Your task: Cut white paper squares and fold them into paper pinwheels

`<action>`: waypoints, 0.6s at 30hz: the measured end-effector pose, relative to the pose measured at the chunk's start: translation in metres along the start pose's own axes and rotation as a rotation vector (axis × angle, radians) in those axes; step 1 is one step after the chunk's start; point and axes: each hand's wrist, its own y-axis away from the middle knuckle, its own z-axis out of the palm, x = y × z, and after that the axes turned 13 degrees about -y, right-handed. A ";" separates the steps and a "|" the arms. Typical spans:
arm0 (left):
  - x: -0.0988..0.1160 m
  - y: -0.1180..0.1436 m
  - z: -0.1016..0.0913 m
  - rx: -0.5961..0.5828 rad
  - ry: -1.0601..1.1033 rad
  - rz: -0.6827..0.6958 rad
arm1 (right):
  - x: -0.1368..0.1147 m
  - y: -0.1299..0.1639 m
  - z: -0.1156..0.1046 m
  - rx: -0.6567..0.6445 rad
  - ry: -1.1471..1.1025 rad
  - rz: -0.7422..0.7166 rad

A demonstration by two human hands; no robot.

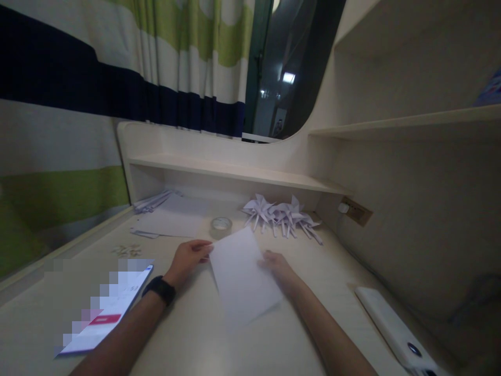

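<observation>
A sheet of white paper [245, 279] is held up at a tilt over the desk, between both hands. My left hand [193, 256], with a dark watch on its wrist, pinches the sheet's left edge near the upper corner. On the opposite edge, my right hand [277, 263] grips the paper between thumb and fingers. Just behind the sheet lies a roll of clear tape [221, 225]. Several folded paper pinwheels [274, 211] with rolled paper sticks lie in a heap at the back right. A stack of white paper [176, 216] rests at the back left.
Rolled paper sticks [154, 201] lie beside the stack. Small pale pieces [127, 250] are scattered near a lit phone or tablet [113, 313], partly blurred out. A white device [391, 324] sits at the right, by a cable and wall socket [356, 211]. A low shelf [235, 169] overhangs the desk's back.
</observation>
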 end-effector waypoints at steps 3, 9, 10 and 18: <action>-0.002 0.001 0.004 -0.032 0.040 0.006 | -0.001 0.002 0.002 -0.148 -0.041 0.008; -0.009 -0.001 0.010 -0.038 0.049 -0.015 | -0.004 -0.001 0.004 -0.111 0.107 -0.104; -0.011 -0.002 0.010 -0.034 0.049 -0.020 | -0.005 -0.002 0.003 -0.104 0.107 -0.102; -0.015 -0.002 0.010 -0.026 0.083 -0.017 | -0.003 0.002 0.003 -0.115 -0.072 0.032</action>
